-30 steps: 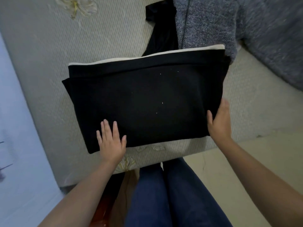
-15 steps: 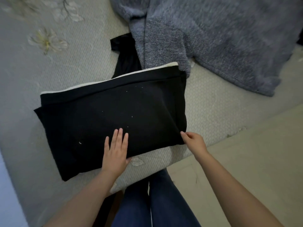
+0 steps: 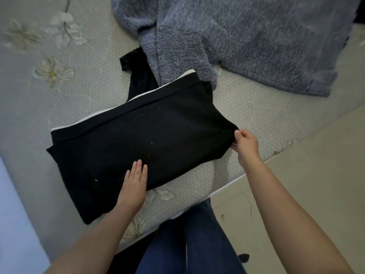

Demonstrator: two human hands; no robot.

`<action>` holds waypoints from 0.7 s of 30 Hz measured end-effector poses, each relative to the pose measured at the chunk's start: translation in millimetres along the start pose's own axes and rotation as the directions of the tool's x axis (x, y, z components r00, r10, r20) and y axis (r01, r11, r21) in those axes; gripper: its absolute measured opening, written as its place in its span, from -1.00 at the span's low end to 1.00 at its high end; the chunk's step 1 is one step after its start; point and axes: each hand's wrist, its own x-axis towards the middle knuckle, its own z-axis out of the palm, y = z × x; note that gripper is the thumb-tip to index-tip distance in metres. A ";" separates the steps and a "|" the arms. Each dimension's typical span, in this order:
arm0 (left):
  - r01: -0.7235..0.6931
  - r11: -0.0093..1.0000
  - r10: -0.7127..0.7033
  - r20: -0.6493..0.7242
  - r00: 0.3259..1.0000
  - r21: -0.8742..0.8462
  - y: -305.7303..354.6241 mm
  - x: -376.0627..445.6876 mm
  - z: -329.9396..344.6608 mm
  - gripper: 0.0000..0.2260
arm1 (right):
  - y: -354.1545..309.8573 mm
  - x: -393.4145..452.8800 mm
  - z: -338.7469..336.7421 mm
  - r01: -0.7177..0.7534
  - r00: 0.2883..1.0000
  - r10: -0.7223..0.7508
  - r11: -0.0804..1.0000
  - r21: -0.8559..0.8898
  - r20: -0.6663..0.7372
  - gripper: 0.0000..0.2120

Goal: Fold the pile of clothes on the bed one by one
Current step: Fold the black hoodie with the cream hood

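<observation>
A black garment (image 3: 138, 143) with a white band along its far edge lies folded into a rectangle on the bed (image 3: 59, 99). My left hand (image 3: 135, 183) rests flat on its near edge, fingers straight. At the garment's right corner, my right hand (image 3: 245, 144) pinches the fabric and lifts it slightly. Beyond it a grey knit garment (image 3: 246, 40) lies spread out, overlapping the black garment's far right corner. A second black piece (image 3: 138, 76) pokes out between the two.
The bed's cover is pale grey with flower prints. Its edge runs diagonally from lower left to upper right, with beige floor (image 3: 316, 175) to the right. My legs in blue trousers (image 3: 187, 244) stand against the bed's edge.
My right hand went from lying open at the garment's right side to pinching its right corner and raising it. My left hand slid toward the middle of the near edge. The view shifted.
</observation>
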 end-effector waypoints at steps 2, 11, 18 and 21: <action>-0.003 1.000 0.003 0.002 1.000 0.007 0.7 2.0 1.6 -0.37 | 2.0 3.6 4.6 0.077 0.997 -0.078 0.974 -0.211 0.004 -0.69; -0.021 0.997 0.021 0.010 1.000 0.068 -8.9 -2.3 6.5 -0.38 | 44.4 -6.7 15.2 0.169 0.953 -0.300 0.656 -0.736 -0.048 -0.81; 0.123 0.891 -0.239 -0.221 0.946 -0.436 -22.9 -29.2 20.5 -0.49 | 25.4 -43.7 33.9 0.505 0.796 -0.574 0.455 -0.734 0.191 -0.63; 0.391 0.577 -0.668 -0.139 0.731 -0.717 -32.9 -44.5 34.7 -0.54 | 39.8 -82.8 68.1 0.760 0.517 -0.628 0.025 -0.649 0.582 -0.63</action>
